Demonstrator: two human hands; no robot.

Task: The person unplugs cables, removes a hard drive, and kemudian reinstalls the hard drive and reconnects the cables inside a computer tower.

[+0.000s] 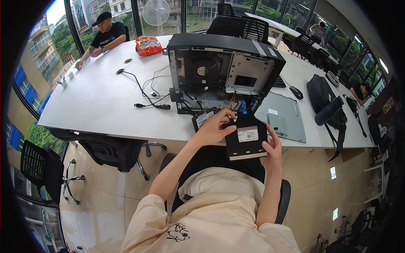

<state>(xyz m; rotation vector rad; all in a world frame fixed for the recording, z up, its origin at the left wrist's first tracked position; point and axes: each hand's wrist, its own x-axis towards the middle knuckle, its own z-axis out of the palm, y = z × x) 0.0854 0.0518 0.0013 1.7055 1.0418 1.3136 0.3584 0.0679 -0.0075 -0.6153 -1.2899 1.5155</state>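
Note:
I hold a flat black drive point(247, 141) with a white label over my lap, just off the near edge of the white table point(105, 101). My left hand point(214, 127) grips its left side, fingers on top. My right hand point(273, 147) supports its right edge from below. Right behind it an open black desktop computer case point(223, 69) stands on the table, with its fan, cables and metal drive bay exposed. A blue cable point(243, 105) hangs from the case toward the drive.
A grey side panel point(284, 120) lies right of the case. Black cables point(145, 95) trail to the left. Farther off are a snack bag point(148, 45), a mouse point(296, 92), a black bag point(325, 99) and a seated person point(105, 36). Office chairs point(114, 152) stand around.

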